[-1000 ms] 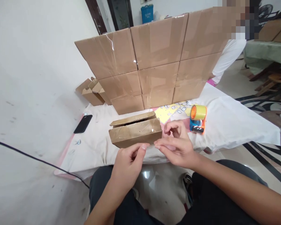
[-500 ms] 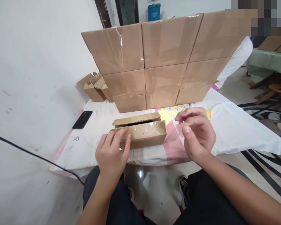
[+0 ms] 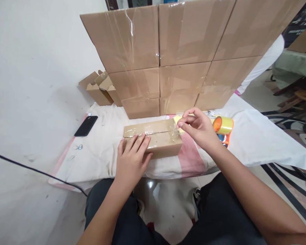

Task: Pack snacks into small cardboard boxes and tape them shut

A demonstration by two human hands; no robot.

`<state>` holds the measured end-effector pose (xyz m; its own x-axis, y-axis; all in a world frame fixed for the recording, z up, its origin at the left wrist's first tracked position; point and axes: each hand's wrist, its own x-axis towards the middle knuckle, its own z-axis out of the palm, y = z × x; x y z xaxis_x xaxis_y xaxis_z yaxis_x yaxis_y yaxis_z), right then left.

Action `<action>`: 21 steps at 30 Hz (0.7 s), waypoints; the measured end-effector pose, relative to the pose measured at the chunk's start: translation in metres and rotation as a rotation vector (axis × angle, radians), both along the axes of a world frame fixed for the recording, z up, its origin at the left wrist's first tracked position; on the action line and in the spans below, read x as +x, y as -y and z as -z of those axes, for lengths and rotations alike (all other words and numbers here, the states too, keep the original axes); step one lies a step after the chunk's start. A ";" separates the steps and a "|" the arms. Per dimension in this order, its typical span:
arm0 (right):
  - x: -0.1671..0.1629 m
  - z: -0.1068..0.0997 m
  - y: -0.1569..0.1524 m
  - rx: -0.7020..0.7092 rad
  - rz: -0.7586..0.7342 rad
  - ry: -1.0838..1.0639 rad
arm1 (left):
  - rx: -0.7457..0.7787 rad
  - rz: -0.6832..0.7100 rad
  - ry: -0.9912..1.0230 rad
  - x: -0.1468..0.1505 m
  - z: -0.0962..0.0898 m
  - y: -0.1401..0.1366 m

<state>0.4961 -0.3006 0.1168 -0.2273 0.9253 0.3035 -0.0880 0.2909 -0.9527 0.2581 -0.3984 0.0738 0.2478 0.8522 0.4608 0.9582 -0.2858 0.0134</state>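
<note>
A small cardboard box (image 3: 165,146) lies on the cloth-covered table, its two top flaps folded down with a thin seam between them. My left hand (image 3: 134,153) rests open on the near flap, fingers stretched toward the seam. At the box's right end, my right hand (image 3: 197,129) is closed in a pinch on a strip of clear tape (image 3: 175,132), which reaches the box's top corner. Right of that hand sits a yellow roll of tape (image 3: 225,125) on an orange dispenser, partly behind the wrist.
Behind the box stands a tall wall of stacked, taped cardboard boxes (image 3: 135,85). Open cartons (image 3: 99,93) sit at the back left. A black phone (image 3: 86,126) lies on the left of the table (image 3: 265,136). A black cable (image 3: 38,168) crosses the lower left.
The box's raised far flap has come down, with my left hand now flat across the top. My right hand has moved left to the box's end and pinches tape there. The view has tilted downward.
</note>
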 end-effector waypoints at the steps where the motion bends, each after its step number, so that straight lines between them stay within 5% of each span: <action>1: 0.000 0.000 -0.003 -0.045 -0.032 0.011 | 0.003 0.001 0.001 0.000 0.000 0.001; 5: -0.001 -0.002 -0.008 -0.176 -0.159 0.060 | 0.008 0.004 0.009 0.000 0.001 0.002; 10: -0.005 -0.008 -0.005 -0.164 -0.323 0.155 | -0.002 0.009 0.017 -0.002 0.002 0.003; 21: 0.003 -0.010 -0.010 -0.045 -0.348 0.360 | 0.003 0.033 0.057 -0.006 0.004 0.000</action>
<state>0.4995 -0.2910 0.1267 -0.6078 0.7863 0.1109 0.1640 0.2609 -0.9513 0.2521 -0.3982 0.0700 0.2487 0.8424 0.4780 0.9460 -0.3173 0.0670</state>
